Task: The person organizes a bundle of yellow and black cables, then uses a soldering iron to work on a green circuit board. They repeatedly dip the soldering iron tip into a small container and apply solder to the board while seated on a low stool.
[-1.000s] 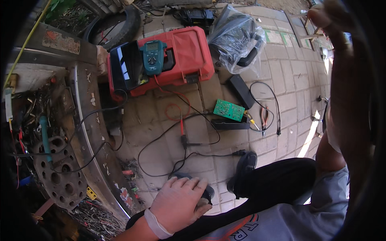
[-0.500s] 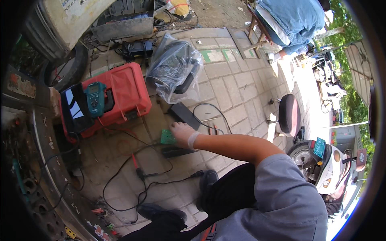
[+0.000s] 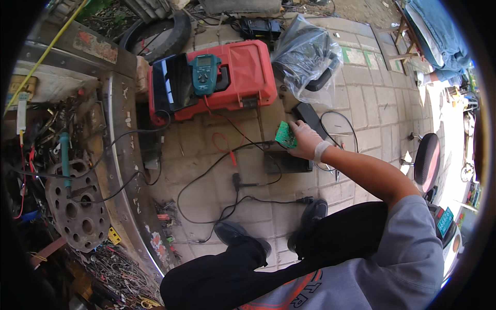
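Note:
My right hand [image 3: 308,141] is closed on a small green circuit board [image 3: 285,135], gripping its right edge with the board tilted above the paving. One black box-shaped housing part [image 3: 288,162] lies just below the board. Another long black housing part [image 3: 309,118] lies beyond my fingers, with a black cable looping beside it. A teal multimeter [image 3: 205,75] rests on a red toolbox [image 3: 248,70], next to a dark glossy panel [image 3: 174,85]. A red test probe [image 3: 233,158] lies on the paving. My left hand is out of view.
At left, a teal-handled tool [image 3: 64,155] rests on a metal plate with holes [image 3: 77,206] among tangled wires. Black cords [image 3: 227,209] cross the ground near my shoes. A plastic-wrapped bundle [image 3: 307,59], a tyre [image 3: 175,33] and a round stool [image 3: 428,160] stand around. Another person sits at upper right.
My view has swung left, bringing the cluttered bench at left into sight. My right hand has the green board more tilted and raised than before.

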Motion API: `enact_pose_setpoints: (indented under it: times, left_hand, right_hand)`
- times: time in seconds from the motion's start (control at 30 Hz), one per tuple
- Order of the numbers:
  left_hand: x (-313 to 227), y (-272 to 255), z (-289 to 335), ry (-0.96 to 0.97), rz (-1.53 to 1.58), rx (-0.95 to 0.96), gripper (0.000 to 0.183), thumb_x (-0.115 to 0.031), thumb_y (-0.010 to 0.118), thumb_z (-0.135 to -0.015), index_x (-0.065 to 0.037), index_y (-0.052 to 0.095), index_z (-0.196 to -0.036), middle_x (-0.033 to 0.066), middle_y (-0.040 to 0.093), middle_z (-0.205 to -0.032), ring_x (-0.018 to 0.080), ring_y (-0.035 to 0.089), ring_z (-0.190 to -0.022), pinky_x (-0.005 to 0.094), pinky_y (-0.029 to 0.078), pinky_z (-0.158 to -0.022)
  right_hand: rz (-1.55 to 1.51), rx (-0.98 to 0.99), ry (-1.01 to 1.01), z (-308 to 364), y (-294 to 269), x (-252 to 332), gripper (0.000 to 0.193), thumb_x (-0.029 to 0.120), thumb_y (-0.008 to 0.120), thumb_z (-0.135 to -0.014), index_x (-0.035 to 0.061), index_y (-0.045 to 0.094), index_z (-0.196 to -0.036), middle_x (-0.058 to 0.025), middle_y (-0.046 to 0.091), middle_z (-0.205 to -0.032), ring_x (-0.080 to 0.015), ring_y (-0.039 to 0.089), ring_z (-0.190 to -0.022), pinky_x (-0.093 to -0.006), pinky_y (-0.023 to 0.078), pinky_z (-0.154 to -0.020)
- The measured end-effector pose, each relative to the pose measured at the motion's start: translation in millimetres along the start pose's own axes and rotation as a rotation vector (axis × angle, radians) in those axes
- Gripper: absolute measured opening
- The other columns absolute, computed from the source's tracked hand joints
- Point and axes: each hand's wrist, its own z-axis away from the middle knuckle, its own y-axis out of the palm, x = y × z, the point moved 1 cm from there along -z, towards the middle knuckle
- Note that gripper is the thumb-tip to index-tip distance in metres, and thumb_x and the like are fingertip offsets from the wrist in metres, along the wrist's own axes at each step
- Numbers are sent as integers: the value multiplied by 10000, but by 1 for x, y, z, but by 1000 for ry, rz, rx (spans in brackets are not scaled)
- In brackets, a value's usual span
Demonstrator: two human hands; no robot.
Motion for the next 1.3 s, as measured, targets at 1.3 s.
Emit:
enact_pose_setpoints:
  times: [1.3]
  left_hand:
    - [152,40,103,-438,-738,923,706,-209,838,-723,-44,556,-1349,122,684,-1065,321,612,-1083,422,440,-972]
  right_hand:
    - [-1587,933,7,117,-69,53,930,109,865,-656,-53,417,-1455,-136,587,-1373,-209,567,-1224,-373,452,-1056]
